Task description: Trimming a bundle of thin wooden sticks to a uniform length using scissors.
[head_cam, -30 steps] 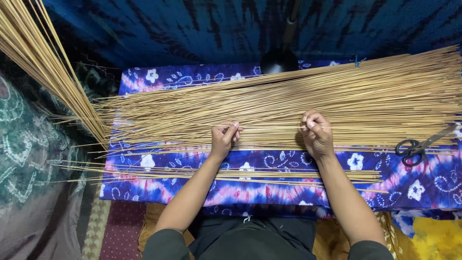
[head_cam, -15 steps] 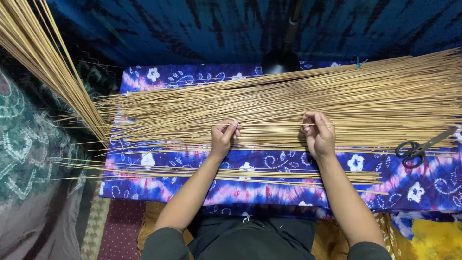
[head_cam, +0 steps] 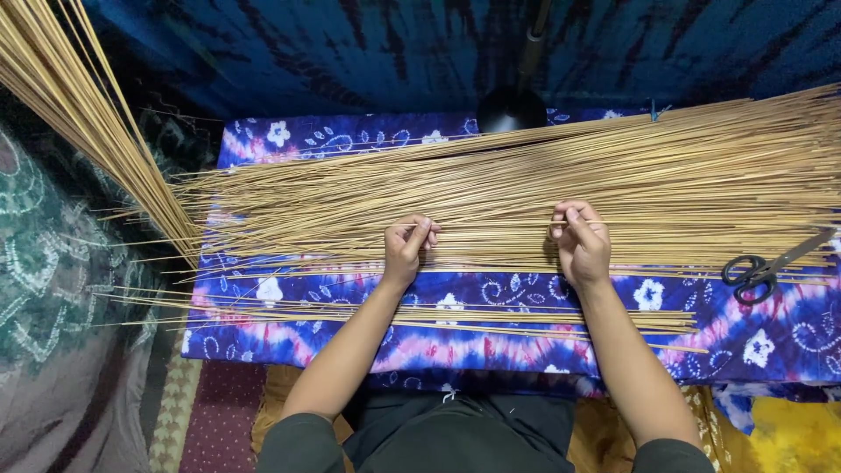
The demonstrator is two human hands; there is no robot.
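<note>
Head view: both hands are working mid-frame on the big sheaf of thin tan reed sticks [head_cam: 526, 188] spread across the purple floral cloth [head_cam: 491, 289]. The left hand [head_cam: 406, 250] and right hand [head_cam: 580, 243] are each pinching a strand or two at the near edge, fingers curled together. I'd guess these are light, springy and snappable, so gripping mid-length looks best. Black scissors [head_cam: 753, 273] are lying at the right edge.

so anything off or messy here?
Mostly tidy. The main sticks lie in one flat layer on the cloth, both hands at its near edge. A few loose sticks lie apart nearer the person, slightly askew, overhanging the cloth's left edge. Scissors rest partly on the sticks at right.
</note>
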